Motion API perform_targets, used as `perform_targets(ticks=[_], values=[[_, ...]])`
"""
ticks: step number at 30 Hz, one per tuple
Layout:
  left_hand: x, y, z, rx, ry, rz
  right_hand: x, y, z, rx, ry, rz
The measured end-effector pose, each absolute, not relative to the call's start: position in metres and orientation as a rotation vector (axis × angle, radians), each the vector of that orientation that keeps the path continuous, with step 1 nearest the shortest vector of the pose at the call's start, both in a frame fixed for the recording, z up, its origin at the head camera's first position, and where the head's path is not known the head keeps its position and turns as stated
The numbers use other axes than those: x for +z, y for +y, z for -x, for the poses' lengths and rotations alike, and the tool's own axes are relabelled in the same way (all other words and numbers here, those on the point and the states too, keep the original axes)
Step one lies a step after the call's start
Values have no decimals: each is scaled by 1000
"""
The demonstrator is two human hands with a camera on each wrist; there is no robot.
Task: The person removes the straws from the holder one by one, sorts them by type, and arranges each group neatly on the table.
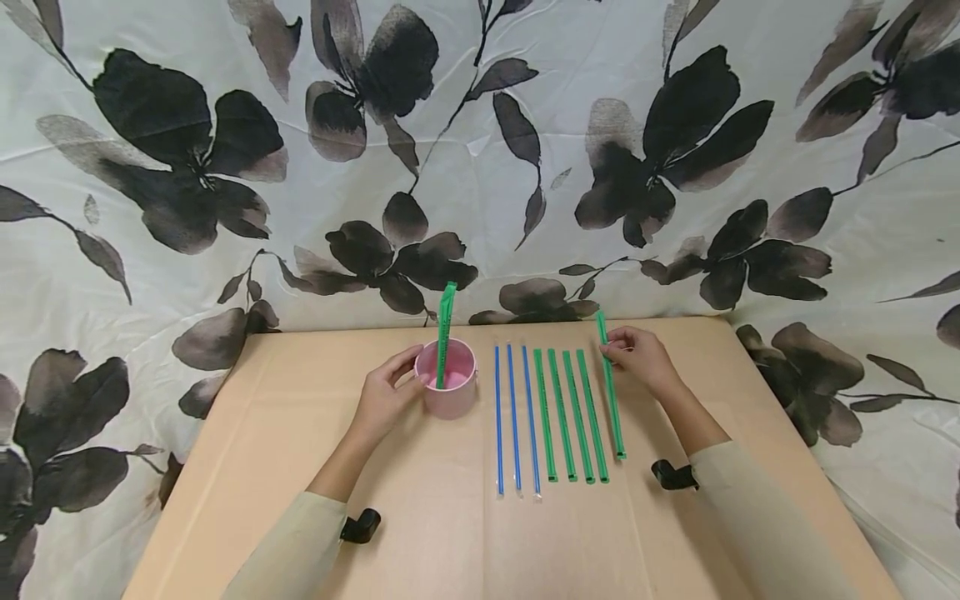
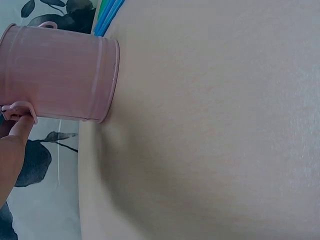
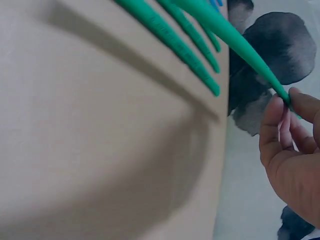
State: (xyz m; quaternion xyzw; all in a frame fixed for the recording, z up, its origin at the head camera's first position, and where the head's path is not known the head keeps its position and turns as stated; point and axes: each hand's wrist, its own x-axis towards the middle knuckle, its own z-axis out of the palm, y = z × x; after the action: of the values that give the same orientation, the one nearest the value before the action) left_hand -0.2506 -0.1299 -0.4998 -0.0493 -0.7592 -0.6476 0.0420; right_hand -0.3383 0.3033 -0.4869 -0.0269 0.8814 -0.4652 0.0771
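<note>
My left hand grips the side of a small pink bucket, fingers at the lug on its side in the left wrist view. Inside the bucket leans a green straw, its upper part sticking out above the rim. Between thumb and fingertips my right hand pinches another green straw near its far end. In the right wrist view this held straw is tilted above the board, apart from its shadow. Just left of it lie several green straws in a row, printed along their length.
Three thin blue straws with clear wrapper ends lie between the bucket and the green row. All rest on a tan board. Behind it hangs a white cloth with dark flowers. Black straps show at both sleeves.
</note>
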Motion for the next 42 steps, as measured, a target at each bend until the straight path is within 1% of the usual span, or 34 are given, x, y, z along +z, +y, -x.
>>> perform_targets(ticks=[14, 26, 32, 42], values=[[-499, -128, 260, -1995, -2319, 149, -518, 304, 341, -1224, 2561, -38], [-499, -127, 260, -1977, -2326, 137, -527, 300, 339, -1160, 2638, -20], [-500, -127, 259, -1959, -2310, 167, -531, 299, 337, -1042, 2762, 5], [-504, -129, 257, -1958, -2304, 193, -532, 300, 331, -1004, 2795, 34]])
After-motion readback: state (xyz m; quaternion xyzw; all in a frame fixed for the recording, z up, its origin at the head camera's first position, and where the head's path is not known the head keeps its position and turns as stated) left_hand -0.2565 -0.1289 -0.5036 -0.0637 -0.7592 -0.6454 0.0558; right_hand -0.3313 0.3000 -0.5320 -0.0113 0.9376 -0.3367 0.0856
